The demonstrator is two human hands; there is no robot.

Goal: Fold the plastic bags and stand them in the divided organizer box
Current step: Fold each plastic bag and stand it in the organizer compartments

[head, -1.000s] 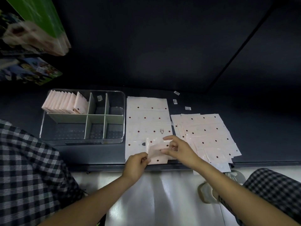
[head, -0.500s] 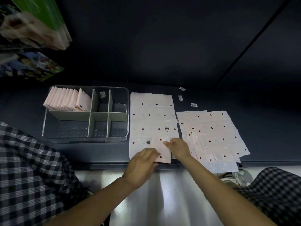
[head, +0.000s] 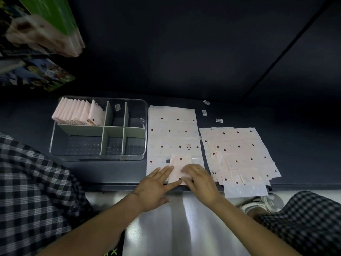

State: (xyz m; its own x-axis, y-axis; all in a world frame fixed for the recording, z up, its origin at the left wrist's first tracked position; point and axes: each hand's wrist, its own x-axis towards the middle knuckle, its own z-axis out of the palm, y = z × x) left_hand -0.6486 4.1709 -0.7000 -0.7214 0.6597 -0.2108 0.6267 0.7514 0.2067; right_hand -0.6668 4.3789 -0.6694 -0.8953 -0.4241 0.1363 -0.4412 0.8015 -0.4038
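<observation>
Head view: your left hand point(head: 154, 185) and right hand point(head: 198, 179) press flat, fingers straight, creasing the folded bag point(head: 180, 166) at lower centre.

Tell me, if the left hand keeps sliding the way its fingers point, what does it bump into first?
The left hand points up and right, so it would first meet the folded bag that its fingertips already touch, probably followed by the right hand lying on that bag.
</observation>
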